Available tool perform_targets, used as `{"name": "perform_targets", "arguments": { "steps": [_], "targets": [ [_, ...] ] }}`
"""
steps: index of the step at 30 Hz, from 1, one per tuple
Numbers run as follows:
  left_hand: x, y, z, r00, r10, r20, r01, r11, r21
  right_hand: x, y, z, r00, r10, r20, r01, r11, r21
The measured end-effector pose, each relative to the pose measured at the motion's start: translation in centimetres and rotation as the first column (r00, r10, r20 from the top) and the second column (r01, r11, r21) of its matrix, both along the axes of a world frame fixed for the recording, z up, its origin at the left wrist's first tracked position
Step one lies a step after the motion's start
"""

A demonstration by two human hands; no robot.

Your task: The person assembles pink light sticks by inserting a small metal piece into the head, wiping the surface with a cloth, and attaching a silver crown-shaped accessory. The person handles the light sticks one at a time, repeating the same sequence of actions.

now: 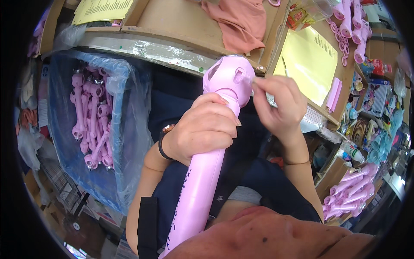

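A long pink plastic wand (pixel 202 185) with a rounded head slants up across my lap, dark lettering running along its handle. My left hand (pixel 205 125) is wrapped around the handle just below the head. Beside the head's right side, my right hand (pixel 280 99) is closed in a pinch, its fingertips close to a small cut-out opening. A small pale piece seems to show at those fingertips, too small to name. The head also has a larger dark opening on its left side.
To the left stands a blue crate (pixel 60 112) lined with clear plastic, holding several pink wands (pixel 92 99). Ahead, a cardboard tray (pixel 172 21) bears a salmon cloth (pixel 241 21). Yellow sheets (pixel 306 60), pink rings (pixel 343 45) and more pink wands (pixel 353 190) lie at the right.
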State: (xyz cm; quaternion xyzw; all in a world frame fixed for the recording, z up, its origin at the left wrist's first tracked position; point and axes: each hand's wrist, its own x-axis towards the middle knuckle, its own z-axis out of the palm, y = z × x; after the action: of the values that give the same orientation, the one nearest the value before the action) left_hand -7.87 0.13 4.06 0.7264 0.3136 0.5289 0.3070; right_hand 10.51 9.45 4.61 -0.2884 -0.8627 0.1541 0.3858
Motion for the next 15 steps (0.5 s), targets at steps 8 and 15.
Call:
{"name": "perform_targets", "arguments": {
  "steps": [8,15],
  "targets": [
    [0.2,0.2,0.2,0.998,-0.017,-0.053,0.016,1.0,-0.015,0.7,0.4,0.0,0.998,0.067,-0.003,-0.067,0.998,-0.002],
    [0.2,0.4,0.3,0.997,-0.012,-0.076,0.011,1.0,-0.01,0.5,-0.2,-0.4,0.994,0.112,-0.002,-0.112,0.994,-0.012]
  ]
}}
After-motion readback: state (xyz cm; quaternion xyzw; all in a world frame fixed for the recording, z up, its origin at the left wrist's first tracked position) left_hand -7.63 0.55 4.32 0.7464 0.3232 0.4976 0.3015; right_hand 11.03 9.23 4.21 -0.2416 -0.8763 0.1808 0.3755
